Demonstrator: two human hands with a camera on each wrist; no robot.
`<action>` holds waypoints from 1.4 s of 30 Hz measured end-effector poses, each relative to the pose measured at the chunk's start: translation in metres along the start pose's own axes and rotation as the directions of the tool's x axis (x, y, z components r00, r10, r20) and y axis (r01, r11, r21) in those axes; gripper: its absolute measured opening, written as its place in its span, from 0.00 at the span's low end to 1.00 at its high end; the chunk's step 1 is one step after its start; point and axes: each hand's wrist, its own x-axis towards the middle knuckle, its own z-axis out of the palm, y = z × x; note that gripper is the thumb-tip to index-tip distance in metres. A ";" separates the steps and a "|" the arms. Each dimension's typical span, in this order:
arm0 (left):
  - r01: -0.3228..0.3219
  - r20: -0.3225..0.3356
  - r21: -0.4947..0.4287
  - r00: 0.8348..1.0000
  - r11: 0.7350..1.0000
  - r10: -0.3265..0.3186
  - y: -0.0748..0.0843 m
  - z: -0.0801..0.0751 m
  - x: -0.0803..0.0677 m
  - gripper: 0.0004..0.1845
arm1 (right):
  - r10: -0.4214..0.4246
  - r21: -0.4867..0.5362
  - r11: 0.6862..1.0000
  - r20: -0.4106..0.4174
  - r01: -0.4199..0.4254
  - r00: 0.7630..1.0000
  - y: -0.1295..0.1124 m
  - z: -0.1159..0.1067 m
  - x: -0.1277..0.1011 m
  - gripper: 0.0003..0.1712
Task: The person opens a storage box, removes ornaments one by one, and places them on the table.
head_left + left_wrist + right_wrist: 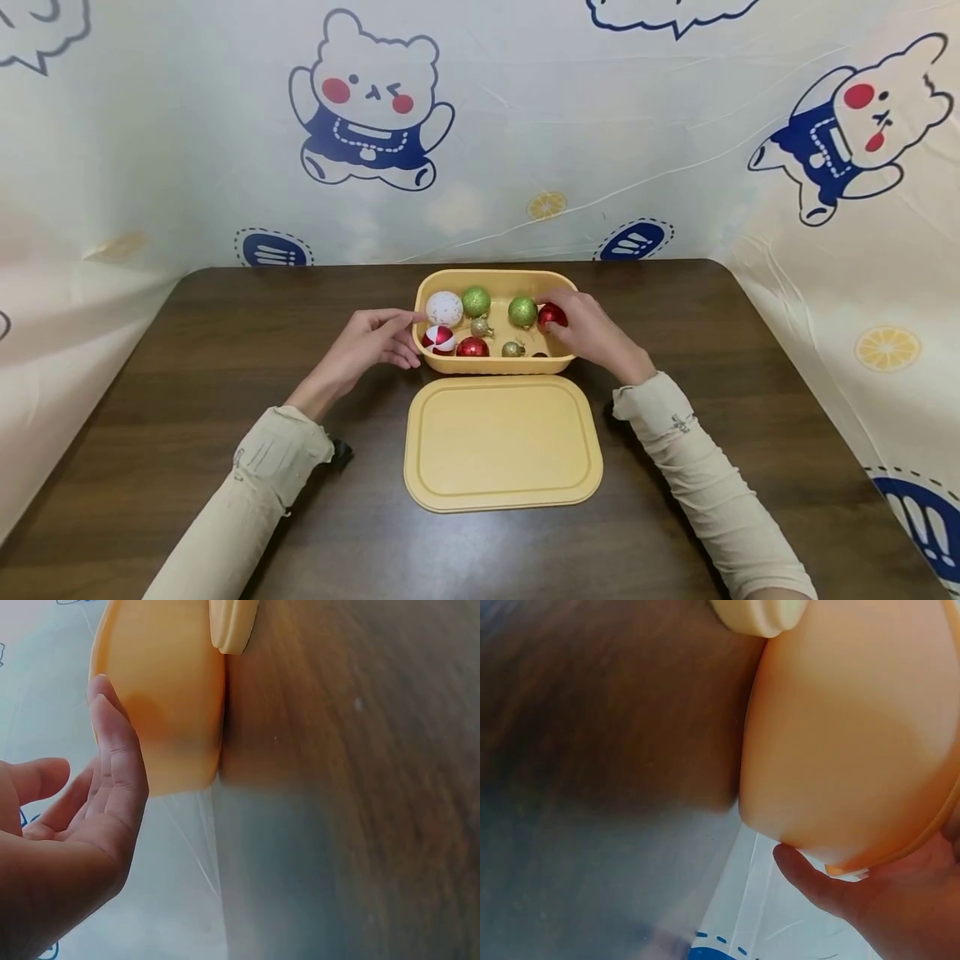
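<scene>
Red ornament (552, 316) pinched by right hand (592, 333) inside yellow box (495, 364); left hand (367, 342) relaxed, steadying rim. Glossy ball prob slips if grip's loose.

A dark wooden table (187, 375) carries a yellow tub (495, 364) near its back edge, and the tub's flat lid (502, 442) lies just in front.

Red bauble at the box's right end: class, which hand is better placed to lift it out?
Right. The right hand already touches the red bauble; the left hand rests outside the box.
</scene>
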 end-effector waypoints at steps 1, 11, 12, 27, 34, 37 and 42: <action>-0.001 0.002 -0.001 1.000 1.000 0.001 0.000 0.000 0.000 0.22 | -0.003 -0.001 1.000 -0.005 0.003 1.000 -0.001 0.000 0.000 0.19; 0.007 0.006 0.005 1.000 1.000 -0.007 0.001 -0.004 -0.004 0.22 | -0.084 -0.098 0.993 -0.124 0.072 0.989 -0.007 -0.010 -0.003 0.19; 0.011 0.002 0.005 1.000 1.000 -0.011 0.002 -0.004 -0.004 0.21 | -0.083 -0.093 0.993 -0.128 0.072 0.988 -0.008 -0.012 -0.003 0.19; 0.008 0.029 -0.001 1.000 1.000 -0.008 -0.001 -0.005 -0.003 0.20 | -0.030 -0.006 1.000 -0.117 0.029 0.993 -0.014 -0.031 -0.008 0.20; 0.011 0.025 0.007 1.000 1.000 -0.012 -0.001 -0.005 -0.004 0.21 | -0.009 0.033 0.999 -0.149 0.014 0.989 -0.015 -0.043 -0.012 0.19; 0.014 0.026 0.006 1.000 1.000 -0.014 0.000 -0.006 -0.005 0.21 | -0.005 0.035 0.999 -0.168 0.011 0.986 -0.016 -0.049 -0.013 0.18; 0.022 0.036 0.003 0.999 1.000 -0.022 -0.001 -0.007 -0.004 0.21 | 0.001 0.031 1.000 -0.200 0.005 0.980 -0.011 -0.057 -0.016 0.17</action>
